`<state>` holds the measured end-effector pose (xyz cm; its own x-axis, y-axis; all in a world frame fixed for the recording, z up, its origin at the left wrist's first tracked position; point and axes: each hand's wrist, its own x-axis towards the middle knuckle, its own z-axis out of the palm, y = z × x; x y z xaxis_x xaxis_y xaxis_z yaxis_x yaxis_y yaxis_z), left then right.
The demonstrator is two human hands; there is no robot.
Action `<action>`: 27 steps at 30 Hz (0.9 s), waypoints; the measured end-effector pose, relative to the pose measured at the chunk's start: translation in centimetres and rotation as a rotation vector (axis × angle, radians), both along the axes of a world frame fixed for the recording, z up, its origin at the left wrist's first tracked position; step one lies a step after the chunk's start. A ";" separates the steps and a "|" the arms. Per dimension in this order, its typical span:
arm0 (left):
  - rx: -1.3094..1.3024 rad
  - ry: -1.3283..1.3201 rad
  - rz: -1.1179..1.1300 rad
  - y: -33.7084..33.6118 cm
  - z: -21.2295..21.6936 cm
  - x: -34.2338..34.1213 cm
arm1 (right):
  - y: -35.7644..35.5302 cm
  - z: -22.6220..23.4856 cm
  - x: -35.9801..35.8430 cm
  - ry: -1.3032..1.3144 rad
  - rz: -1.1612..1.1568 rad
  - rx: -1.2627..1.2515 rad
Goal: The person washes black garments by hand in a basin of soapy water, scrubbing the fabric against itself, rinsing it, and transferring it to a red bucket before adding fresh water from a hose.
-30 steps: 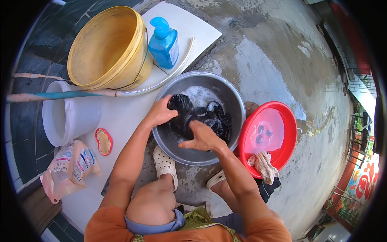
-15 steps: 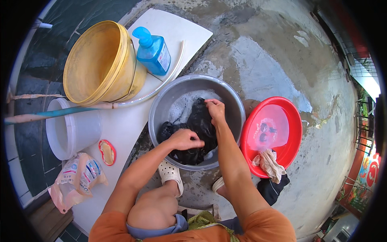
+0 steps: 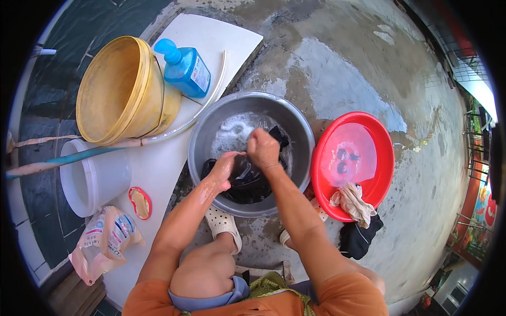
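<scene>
In the grey basin (image 3: 197,126) lies wet black clothing (image 3: 245,189) in sudsy water (image 3: 234,129). My right hand (image 3: 263,149) is closed in a fist on a bunch of the black cloth, near the middle of the basin. Just left of it and lower, my left hand (image 3: 222,169) is wrapped around another part of the same cloth, its fingers partly hidden. A dark stretch of fabric spans the gap between the two hands. More black cloth shows beyond my right wrist.
Right of the basin, a red basin (image 3: 383,158) holds water, with a beige cloth (image 3: 354,204) over its rim and a black garment (image 3: 361,236) below. On the white slab at left are a yellow bucket (image 3: 171,113), blue pump bottle (image 3: 187,73), white bucket (image 3: 113,171), brush (image 3: 140,203) and plastic bag (image 3: 105,239).
My hands have come closer together over the basin. The left has moved up and left, the right leftward and nearer, and both now grip the black clothing, a part of it raised.
</scene>
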<state>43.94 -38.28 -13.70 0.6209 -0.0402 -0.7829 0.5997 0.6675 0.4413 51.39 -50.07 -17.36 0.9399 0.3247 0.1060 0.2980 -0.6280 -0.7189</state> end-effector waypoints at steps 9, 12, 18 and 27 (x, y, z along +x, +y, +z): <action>1.754 -0.451 -0.955 0.6 -5.0 1.4 | -2.6 -2.2 -2.4 0.284 -0.121 -0.488; 1.472 -0.363 -0.867 3.1 -9.9 3.4 | -0.9 -3.2 1.5 0.320 -0.175 -0.440; -0.123 -0.132 0.159 2.4 -6.2 4.8 | -1.3 1.8 -2.4 0.230 0.093 0.066; -0.028 -0.214 -0.165 0.7 -5.4 1.6 | 1.9 1.0 1.2 0.384 -0.343 -0.093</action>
<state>45.50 -37.58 -19.06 0.7556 -0.1745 -0.6314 0.5963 0.5824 0.5526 52.59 -48.13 -16.33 0.9593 -0.0169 -0.2818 -0.2101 -0.7095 -0.6726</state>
